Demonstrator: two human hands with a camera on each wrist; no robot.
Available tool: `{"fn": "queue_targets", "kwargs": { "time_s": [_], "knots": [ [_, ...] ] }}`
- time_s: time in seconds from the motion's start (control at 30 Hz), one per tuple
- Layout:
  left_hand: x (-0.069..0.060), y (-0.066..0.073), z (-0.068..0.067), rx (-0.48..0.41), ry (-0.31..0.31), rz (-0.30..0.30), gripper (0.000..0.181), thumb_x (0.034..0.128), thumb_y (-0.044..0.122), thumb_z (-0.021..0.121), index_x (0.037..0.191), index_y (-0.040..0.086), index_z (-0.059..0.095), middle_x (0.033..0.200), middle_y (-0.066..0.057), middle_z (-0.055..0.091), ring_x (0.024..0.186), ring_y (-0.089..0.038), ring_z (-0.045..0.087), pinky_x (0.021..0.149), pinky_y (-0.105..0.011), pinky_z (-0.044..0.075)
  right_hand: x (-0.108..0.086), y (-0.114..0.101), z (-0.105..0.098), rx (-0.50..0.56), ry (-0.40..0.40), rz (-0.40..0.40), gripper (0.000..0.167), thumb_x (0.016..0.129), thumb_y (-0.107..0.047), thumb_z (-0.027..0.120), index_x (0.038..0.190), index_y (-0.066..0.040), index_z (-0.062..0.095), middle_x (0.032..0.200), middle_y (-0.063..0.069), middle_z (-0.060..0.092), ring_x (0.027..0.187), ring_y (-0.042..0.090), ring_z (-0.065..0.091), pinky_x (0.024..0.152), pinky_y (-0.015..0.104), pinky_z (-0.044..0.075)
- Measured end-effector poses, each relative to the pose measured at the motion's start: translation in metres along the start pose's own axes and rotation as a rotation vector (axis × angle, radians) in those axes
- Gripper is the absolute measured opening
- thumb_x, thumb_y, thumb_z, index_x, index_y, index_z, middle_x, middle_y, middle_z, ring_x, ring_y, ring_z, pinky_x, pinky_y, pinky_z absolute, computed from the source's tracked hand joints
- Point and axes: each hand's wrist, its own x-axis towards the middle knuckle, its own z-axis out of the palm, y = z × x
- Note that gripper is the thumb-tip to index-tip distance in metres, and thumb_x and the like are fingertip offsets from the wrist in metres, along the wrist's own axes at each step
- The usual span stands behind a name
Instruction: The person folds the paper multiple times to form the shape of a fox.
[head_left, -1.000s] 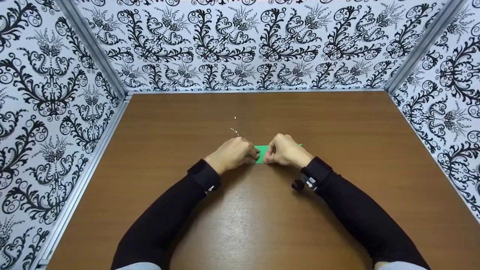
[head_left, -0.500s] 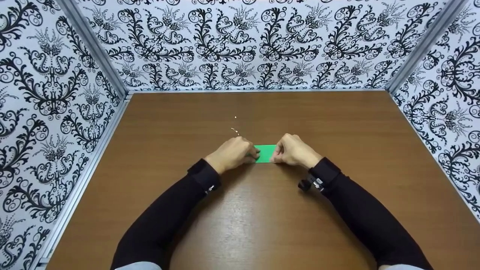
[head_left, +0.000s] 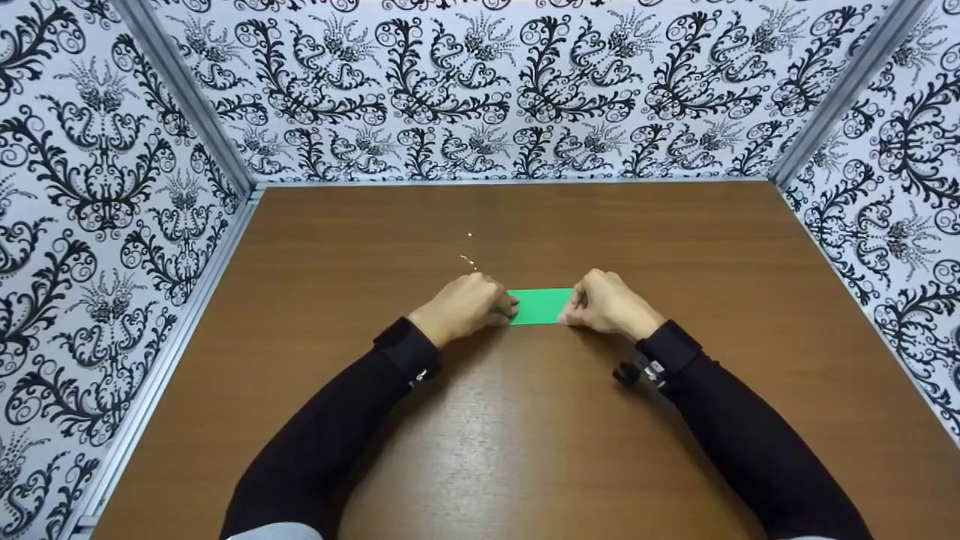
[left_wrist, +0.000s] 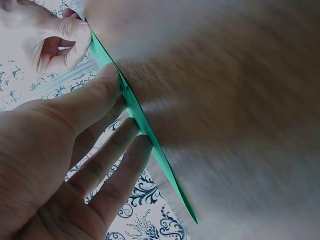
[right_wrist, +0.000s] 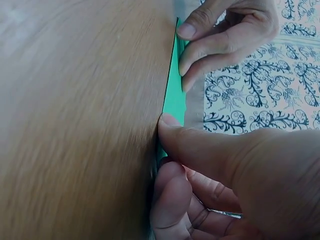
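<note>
A flat green paper strip, which looks folded, lies on the brown table between the two hands. My left hand rests on its left part, hiding that end. In the left wrist view, the thumb and fairly straight fingers of this hand press on the green paper. Toward the right end, my right hand holds the strip's near edge between thumb and curled fingers. The right wrist view shows that thumb on the edge of the paper. What lies under the fingers is hidden.
Small white specks lie on the brown table beyond the left hand. Walls with a black-and-white scroll pattern stand at the back and both sides, with metal posts at the corners.
My right hand has slid to the right along the green paper, baring more of its middle. The left hand has stayed in place on the paper.
</note>
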Motion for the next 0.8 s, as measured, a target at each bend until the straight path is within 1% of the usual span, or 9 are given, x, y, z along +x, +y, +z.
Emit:
{"fn": "queue_targets", "kwargs": {
  "time_s": [0.2,0.3,0.5,0.63,0.73,0.8],
  "knots": [
    [0.0,0.001,-0.002,-0.001,-0.003,-0.018,0.024,0.103,0.017,0.092,0.126,0.011,0.093,0.139,-0.009,0.088,0.133,-0.032,0.085,0.116,-0.046,0.069,-0.006,0.008,-0.006,0.002,0.007,0.03,0.014,0.103,-0.021,0.095,0.093,-0.012,0.092,0.097,0.004,0.088,0.089,0.018,0.071,0.084,0.032,0.056],
    [-0.001,0.002,-0.003,0.002,-0.01,-0.022,0.024,0.1032,0.017,0.092,0.126,0.011,0.092,0.139,-0.009,0.088,0.133,-0.031,0.085,0.115,-0.045,0.069,-0.008,0.01,-0.006,0.005,0.001,0.031,0.012,0.103,-0.021,0.095,0.095,-0.012,0.093,0.099,0.004,0.089,0.089,0.017,0.071,0.084,0.031,0.057],
    [-0.001,0.004,-0.003,0.004,0.002,-0.005,0.023,0.103,0.015,0.092,0.125,0.009,0.092,0.136,-0.011,0.089,0.132,-0.031,0.085,0.115,-0.046,0.069,-0.009,0.011,-0.005,0.009,0.014,0.032,0.011,0.103,-0.02,0.095,0.097,-0.011,0.093,0.099,0.006,0.089,0.089,0.018,0.071,0.083,0.031,0.056],
    [-0.001,0.005,-0.002,0.035,0.012,0.015,0.021,0.1035,0.016,0.091,0.123,0.01,0.093,0.126,-0.009,0.09,0.124,-0.03,0.087,0.109,-0.045,0.072,-0.01,0.011,-0.005,0.005,0.021,0.02,0.011,0.103,-0.02,0.094,0.097,-0.011,0.094,0.1,0.006,0.09,0.09,0.018,0.072,0.085,0.033,0.057],
    [-0.002,0.006,-0.002,0.036,0.013,0.013,0.02,0.1041,0.017,0.091,0.123,0.011,0.093,0.122,-0.008,0.09,0.121,-0.029,0.087,0.105,-0.045,0.073,-0.012,0.012,-0.005,0.007,0.02,0.013,0.009,0.103,-0.019,0.094,0.098,-0.011,0.094,0.102,0.007,0.092,0.091,0.019,0.075,0.088,0.035,0.059],
    [-0.003,0.006,-0.001,0.031,0.014,0.011,0.02,0.1043,0.017,0.091,0.123,0.011,0.093,0.122,-0.008,0.09,0.12,-0.029,0.088,0.104,-0.044,0.073,-0.013,0.012,-0.004,0.014,0.02,0.014,0.009,0.103,-0.018,0.093,0.098,-0.012,0.094,0.103,0.007,0.092,0.09,0.018,0.075,0.088,0.034,0.059]
  ]
}}
